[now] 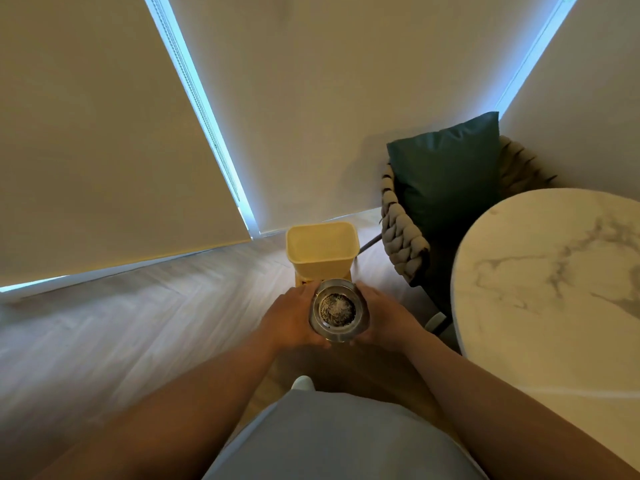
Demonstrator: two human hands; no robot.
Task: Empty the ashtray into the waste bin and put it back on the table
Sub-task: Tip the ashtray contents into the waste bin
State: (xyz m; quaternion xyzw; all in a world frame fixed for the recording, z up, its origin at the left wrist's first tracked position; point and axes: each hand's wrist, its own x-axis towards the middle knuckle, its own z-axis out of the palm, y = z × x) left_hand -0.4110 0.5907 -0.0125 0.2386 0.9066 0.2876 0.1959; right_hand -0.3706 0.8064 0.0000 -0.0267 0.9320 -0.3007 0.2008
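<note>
A round metal ashtray (337, 310) with dark ash and grey flecks inside is held upright between both hands. My left hand (291, 315) grips its left side and my right hand (386, 317) grips its right side. Just beyond the ashtray a yellow waste bin (320, 249) stands on the wooden floor, its mouth open and its inside looking empty. The round white marble table (547, 289) is at the right, next to my right arm.
A woven chair (405, 233) with a dark green cushion (450, 178) stands between the bin and the table. Beige roller blinds (104, 133) cover the windows behind. Wooden floor (121, 323) spreads to the left. My foot in a white sock (303, 382) shows below the hands.
</note>
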